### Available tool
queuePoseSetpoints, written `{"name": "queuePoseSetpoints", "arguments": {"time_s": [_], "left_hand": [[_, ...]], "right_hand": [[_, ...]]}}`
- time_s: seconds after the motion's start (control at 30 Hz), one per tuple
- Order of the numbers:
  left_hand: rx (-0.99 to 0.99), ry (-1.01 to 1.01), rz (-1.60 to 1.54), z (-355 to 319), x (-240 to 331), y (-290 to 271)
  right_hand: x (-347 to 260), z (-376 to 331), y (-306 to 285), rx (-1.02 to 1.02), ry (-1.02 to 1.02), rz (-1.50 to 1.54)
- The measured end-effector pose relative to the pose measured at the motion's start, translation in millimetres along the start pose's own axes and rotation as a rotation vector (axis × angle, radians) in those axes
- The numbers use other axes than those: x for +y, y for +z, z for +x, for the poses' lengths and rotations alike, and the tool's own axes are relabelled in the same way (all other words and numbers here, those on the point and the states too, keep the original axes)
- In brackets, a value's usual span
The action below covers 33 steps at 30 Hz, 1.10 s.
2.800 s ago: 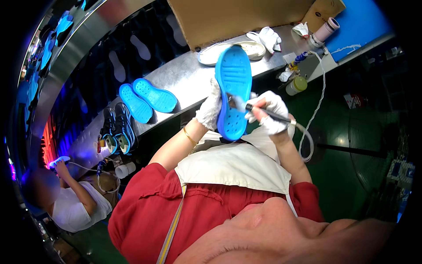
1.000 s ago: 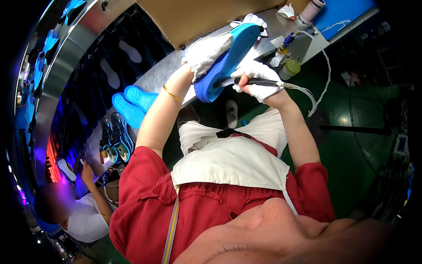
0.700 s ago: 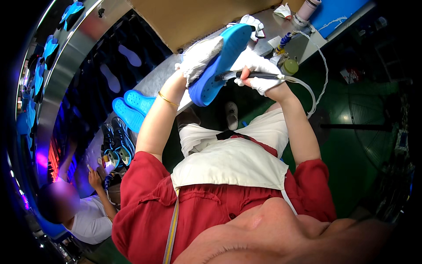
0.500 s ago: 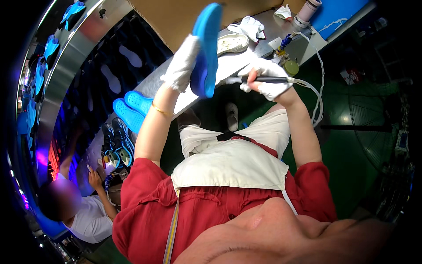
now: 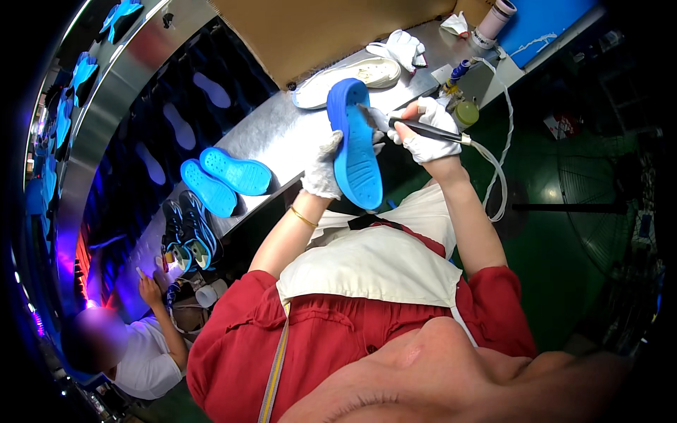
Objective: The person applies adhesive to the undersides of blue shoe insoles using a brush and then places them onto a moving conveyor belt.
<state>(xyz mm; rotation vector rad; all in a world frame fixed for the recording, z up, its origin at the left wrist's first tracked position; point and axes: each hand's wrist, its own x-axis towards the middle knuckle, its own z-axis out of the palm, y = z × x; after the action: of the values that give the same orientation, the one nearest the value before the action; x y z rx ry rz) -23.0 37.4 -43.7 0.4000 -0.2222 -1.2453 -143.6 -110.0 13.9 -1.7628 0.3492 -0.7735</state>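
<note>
Blue sole (image 5: 355, 148): bright blue shoe sole with a fine dotted tread, held on edge in the air above the near edge of the metal workbench (image 5: 275, 134), toe end up and heel end down, tread face turned to the person's right.

Pen tool (image 5: 423, 130): slim dark rod with a pale hose trailing from its rear, lying nearly level, its tip touching the sole's upper rim.
</note>
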Motion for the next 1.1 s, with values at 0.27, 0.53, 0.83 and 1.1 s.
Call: {"name": "queuePoseSetpoints", "arguments": {"time_s": [0.27, 0.53, 0.83, 1.1], "left_hand": [[0.153, 0.035, -0.073, 9.5, -18.2, 2.8], [0.076, 0.099, 0.111, 18.5, -5.3, -0.9], [0.089, 0.122, 0.023, 24.3, 7.8, -1.2], [-0.006, 0.071, -0.084, 34.4, 24.8, -12.4]], "right_hand": [[-17.6, -16.5, 19.9, -0.171, -0.334, -0.238], [-23.5, -22.6, 25.8, -0.273, -0.435, -0.302], [-29.6, -29.8, 23.0, -0.434, -0.427, -0.264], [-29.4, -36.0, 20.4, -0.448, -0.100, -0.052]]}}
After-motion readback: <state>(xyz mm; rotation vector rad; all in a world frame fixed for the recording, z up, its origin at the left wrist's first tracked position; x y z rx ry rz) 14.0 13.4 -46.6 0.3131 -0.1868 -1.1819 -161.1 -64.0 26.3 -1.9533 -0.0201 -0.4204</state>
